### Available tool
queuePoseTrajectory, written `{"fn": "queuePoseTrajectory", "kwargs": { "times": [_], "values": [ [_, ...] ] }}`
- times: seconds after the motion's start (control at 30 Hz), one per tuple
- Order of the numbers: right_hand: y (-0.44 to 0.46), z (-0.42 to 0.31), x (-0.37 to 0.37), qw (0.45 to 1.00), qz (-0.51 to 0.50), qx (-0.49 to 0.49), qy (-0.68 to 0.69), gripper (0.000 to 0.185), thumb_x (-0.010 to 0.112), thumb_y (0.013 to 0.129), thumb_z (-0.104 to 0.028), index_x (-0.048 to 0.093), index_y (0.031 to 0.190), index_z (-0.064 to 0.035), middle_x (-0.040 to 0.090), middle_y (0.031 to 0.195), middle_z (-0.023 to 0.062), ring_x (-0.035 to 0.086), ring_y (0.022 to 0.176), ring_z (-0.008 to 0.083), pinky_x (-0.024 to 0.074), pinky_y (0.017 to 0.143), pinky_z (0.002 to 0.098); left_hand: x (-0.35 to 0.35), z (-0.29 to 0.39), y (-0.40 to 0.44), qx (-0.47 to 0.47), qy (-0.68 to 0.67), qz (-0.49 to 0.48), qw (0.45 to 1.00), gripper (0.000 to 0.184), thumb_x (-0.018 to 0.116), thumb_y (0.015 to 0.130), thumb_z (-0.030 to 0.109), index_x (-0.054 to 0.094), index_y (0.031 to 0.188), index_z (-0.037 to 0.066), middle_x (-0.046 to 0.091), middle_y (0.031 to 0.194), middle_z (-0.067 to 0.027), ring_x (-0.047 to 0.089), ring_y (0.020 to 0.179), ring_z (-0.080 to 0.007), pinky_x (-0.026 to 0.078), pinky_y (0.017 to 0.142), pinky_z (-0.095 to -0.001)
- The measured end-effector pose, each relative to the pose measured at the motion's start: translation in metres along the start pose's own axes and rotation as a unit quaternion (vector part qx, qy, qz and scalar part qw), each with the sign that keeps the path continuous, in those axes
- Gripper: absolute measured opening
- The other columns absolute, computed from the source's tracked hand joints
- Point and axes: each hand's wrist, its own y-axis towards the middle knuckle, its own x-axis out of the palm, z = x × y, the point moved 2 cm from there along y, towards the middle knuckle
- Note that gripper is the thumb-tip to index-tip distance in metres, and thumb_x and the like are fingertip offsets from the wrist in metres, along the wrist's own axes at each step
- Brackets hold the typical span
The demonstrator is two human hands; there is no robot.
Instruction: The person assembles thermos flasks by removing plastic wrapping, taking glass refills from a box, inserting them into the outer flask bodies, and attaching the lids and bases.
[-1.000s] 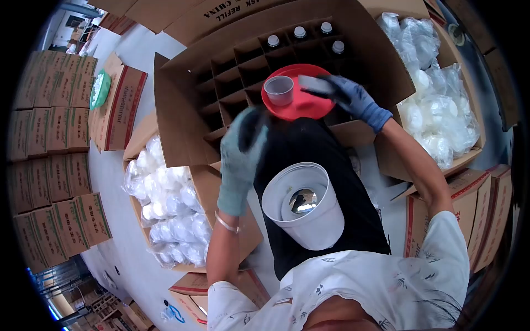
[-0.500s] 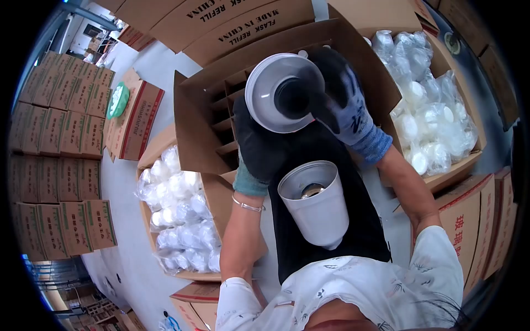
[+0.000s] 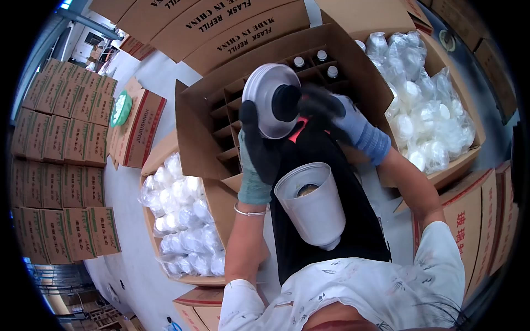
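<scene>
In the head view, the left hand point(image 3: 258, 144), in a green and black glove, grips a white vessel point(image 3: 263, 87) from its left side, with the fingers reaching up along its wall. The white vessel is held up in front of the person, above the near edge of a large divided carton point(image 3: 193, 121), its ringed end tilted toward the camera and a dark round shape at its middle. The right hand point(image 3: 338, 115), in a blue and black glove, is just beside that dark middle; its fingers are blurred, so I cannot tell whether they are closed on anything.

A second white container point(image 3: 312, 212) lies tilted on the black-clad lap, its wide mouth facing away from the person and its narrow tip near the shirt. A shiny round piece point(image 3: 307, 190) shows inside the mouth. Between the hands and the lap, part of a red object point(image 3: 298, 130) peeks out. White-capped bottles point(image 3: 322, 55) stand in the far right compartments of the carton. Bagged white pieces point(image 3: 187, 215) fill an open box on the left, and plastic-wrapped pieces point(image 3: 428, 110) fill another on the right. Farther left, a green bowl point(image 3: 125, 110) sits on a closed box point(image 3: 144, 129).
</scene>
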Motion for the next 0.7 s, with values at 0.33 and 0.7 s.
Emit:
{"fn": "queuePoseTrajectory", "kwargs": {
  "times": [0.33, 0.7],
  "values": [
    [0.004, 0.004, 0.02, 0.941, 0.025, -0.114, -0.317, 0.069, 0.073, 0.077, -0.017, 0.039, 0.136, -0.0058, 0.051, 0.126, 0.0167, 0.056, 0.111, 0.0337, 0.0477, 0.093, 0.0379, -0.009, -0.028, -0.022, 0.11, 0.088, -0.026, 0.99, 0.052, 0.045, 0.099, 0.041, 0.043, 0.132, 0.002, 0.054, 0.122, -0.0085, 0.055, 0.11, -0.0182, 0.047, 0.094, -0.0325],
    [-0.031, 0.026, 0.034, 0.954, -0.021, 0.157, 0.255, 0.04, 0.049, 0.098, -0.027, 0.05, 0.131, -0.0046, 0.06, 0.121, 0.0078, 0.058, 0.107, 0.0167, 0.0474, 0.095, 0.0308, -0.019, 0.003, -0.043, 0.295, 0.631, -0.133, 0.705, 0.048, 0.062, 0.081, 0.038, 0.064, 0.118, 0.008, 0.058, 0.127, -0.0135, 0.05, 0.12, -0.0386, 0.04, 0.1, -0.0463]
  ]
}}
